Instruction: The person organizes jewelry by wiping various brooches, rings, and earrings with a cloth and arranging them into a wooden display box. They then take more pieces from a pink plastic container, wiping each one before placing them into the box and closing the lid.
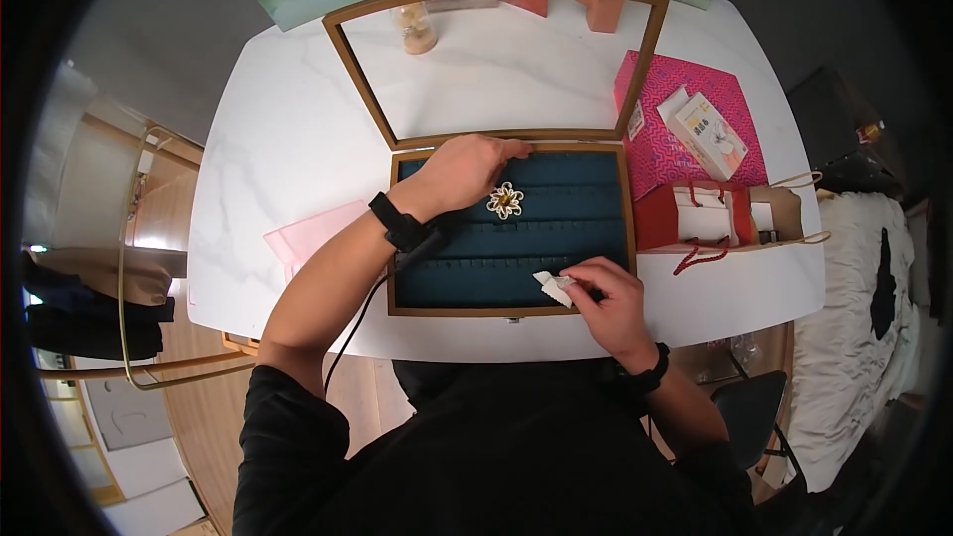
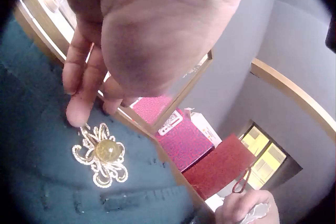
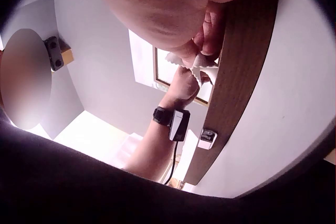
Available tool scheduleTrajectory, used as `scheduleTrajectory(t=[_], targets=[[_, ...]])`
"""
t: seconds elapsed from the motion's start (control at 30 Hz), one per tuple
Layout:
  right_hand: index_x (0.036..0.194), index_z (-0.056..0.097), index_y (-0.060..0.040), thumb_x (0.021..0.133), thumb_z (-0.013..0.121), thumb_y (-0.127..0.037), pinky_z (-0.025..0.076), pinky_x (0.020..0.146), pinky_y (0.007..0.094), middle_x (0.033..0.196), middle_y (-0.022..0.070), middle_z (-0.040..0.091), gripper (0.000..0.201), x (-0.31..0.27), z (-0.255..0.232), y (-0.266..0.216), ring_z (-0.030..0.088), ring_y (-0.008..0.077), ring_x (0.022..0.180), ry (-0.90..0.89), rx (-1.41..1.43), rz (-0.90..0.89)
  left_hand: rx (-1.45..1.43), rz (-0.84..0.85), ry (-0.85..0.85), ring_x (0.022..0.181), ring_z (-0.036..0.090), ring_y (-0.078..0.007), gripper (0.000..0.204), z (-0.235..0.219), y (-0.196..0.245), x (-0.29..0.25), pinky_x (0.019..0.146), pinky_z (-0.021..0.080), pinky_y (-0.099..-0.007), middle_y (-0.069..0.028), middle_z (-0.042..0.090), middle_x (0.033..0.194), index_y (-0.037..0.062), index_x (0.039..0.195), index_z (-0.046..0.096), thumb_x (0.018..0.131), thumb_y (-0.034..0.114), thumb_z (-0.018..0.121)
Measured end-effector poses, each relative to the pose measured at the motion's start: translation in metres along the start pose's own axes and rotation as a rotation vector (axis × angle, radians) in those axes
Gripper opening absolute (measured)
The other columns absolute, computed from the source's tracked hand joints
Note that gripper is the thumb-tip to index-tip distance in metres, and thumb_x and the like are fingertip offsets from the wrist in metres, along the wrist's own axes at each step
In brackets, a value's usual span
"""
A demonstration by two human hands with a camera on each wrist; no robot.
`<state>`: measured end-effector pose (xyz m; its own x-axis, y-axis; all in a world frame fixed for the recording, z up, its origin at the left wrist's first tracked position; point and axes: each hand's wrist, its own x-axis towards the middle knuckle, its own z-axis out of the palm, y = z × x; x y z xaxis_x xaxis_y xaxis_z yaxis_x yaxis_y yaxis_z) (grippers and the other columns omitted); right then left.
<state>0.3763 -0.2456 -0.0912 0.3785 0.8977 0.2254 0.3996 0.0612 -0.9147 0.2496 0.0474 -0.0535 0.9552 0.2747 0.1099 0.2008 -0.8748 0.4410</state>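
Observation:
A wooden jewelry case with a dark teal lining (image 1: 576, 174) lies open on the table, its glass lid tilted back. Inside it sits a flower-shaped brooch (image 1: 504, 201) with looping pale petals and a round amber-yellow center (image 2: 108, 151). My left hand (image 1: 462, 171) reaches over the back left of the case, fingers fairly straight. In the left wrist view one fingertip is right at the brooch's edge. Over the front right of the case, my right hand (image 1: 611, 306) pinches a small white cloth (image 1: 553, 287) with zigzag edges between thumb and fingers.
To the right are a pink patterned box (image 1: 645, 154) with a small white box (image 1: 707, 135) on it, and a red gift bag (image 1: 655, 216) with rope handles. A pink sheet (image 1: 316, 234) lies at left. Behind the glass lid (image 1: 496, 79) stands a small glass jar (image 1: 415, 32).

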Motion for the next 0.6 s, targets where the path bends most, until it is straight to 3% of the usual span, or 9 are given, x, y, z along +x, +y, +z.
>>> scheduleTrajectory(t=[0.17,0.23,0.43,0.6], targets=[[0.109,0.079,0.0032,0.094,0.078,0.006,0.058,0.075,0.0262,0.102,0.0093,0.075,0.015,0.003,-0.003,0.002,0.073,0.0134,0.085,-0.037,0.051,0.044,-0.105,-0.047,0.056,0.099,0.075,-0.0393,0.037,-0.027,0.015,-0.020,0.090,0.060,-0.0456,-0.0185,0.078,0.119,0.0030,0.130,0.073,0.094,-0.006,0.068],[0.110,0.080,0.0015,0.095,0.081,0.001,0.058,0.073,0.0266,0.099,0.0081,0.077,0.015,0.006,-0.005,0.005,0.073,0.0129,0.082,-0.065,0.118,0.123,-0.123,-0.028,0.065,0.097,0.073,-0.0395,0.030,-0.028,0.015,-0.029,0.087,0.059,-0.0452,-0.0171,0.077,0.111,0.0009,0.121,0.076,0.092,-0.006,0.072],[0.107,0.080,0.0017,0.098,0.080,-0.001,0.056,0.071,0.0242,0.096,0.0036,0.075,0.009,0.010,-0.009,0.015,0.072,0.0084,0.082,-0.130,0.329,0.318,-0.072,0.062,0.008,0.099,0.073,-0.0390,0.025,-0.004,0.014,-0.035,0.087,0.058,-0.0462,-0.0155,0.074,0.107,-0.0002,0.113,0.078,0.088,-0.003,0.078],[0.107,0.080,0.0014,0.098,0.080,-0.002,0.054,0.070,0.0230,0.094,0.0024,0.074,0.009,0.009,-0.009,0.015,0.070,0.0074,0.081,-0.132,0.320,0.326,-0.041,0.068,0.011,0.098,0.073,-0.0377,0.020,-0.002,0.015,-0.035,0.086,0.058,-0.0461,-0.0140,0.074,0.105,0.0004,0.108,0.080,0.088,-0.001,0.079]])
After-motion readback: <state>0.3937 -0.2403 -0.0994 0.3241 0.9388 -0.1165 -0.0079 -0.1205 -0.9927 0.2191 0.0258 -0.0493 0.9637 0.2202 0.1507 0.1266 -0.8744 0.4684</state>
